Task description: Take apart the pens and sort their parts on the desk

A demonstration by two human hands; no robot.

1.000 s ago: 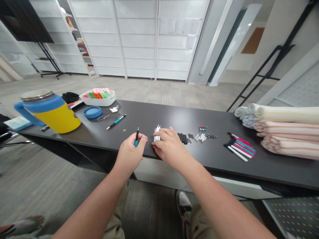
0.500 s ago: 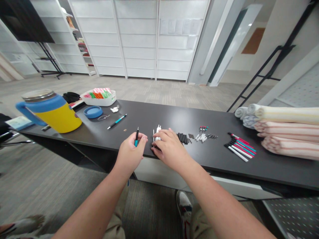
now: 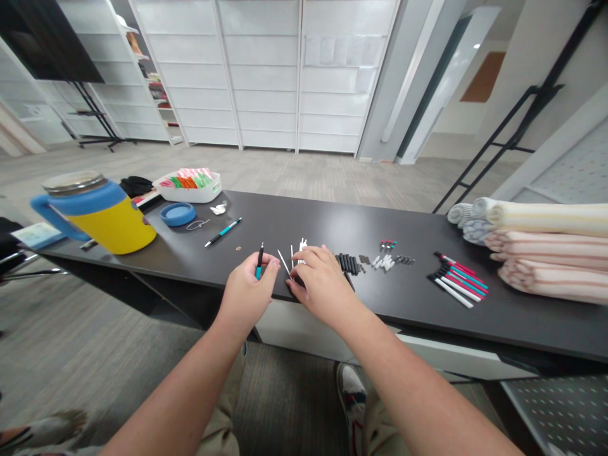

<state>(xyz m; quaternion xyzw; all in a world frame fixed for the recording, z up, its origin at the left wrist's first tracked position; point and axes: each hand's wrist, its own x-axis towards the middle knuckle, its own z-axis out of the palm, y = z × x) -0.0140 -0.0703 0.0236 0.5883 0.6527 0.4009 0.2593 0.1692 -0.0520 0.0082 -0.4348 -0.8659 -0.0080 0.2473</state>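
Note:
My left hand (image 3: 249,292) is closed round a teal and black pen barrel (image 3: 259,259), held upright at the front edge of the black table (image 3: 294,221). Beside it, my right hand (image 3: 323,282) pinches a thin white refill (image 3: 284,262) that tilts up to the left. A small heap of white refills (image 3: 299,247) lies just behind my right fingers. To their right lie black pen tubes (image 3: 348,262), then small piles of tips, springs and caps (image 3: 387,259).
A finished teal pen (image 3: 222,232) lies further left. A yellow and blue jug (image 3: 97,212), a blue lid (image 3: 177,213) and a white tray of coloured items (image 3: 190,180) stand at the far left. Several assembled pens (image 3: 458,278) and rolled towels (image 3: 541,247) occupy the right.
My right hand has drawn one white refill out of the heap and lifted it towards my left hand. The left hand has kept the pen barrel still.

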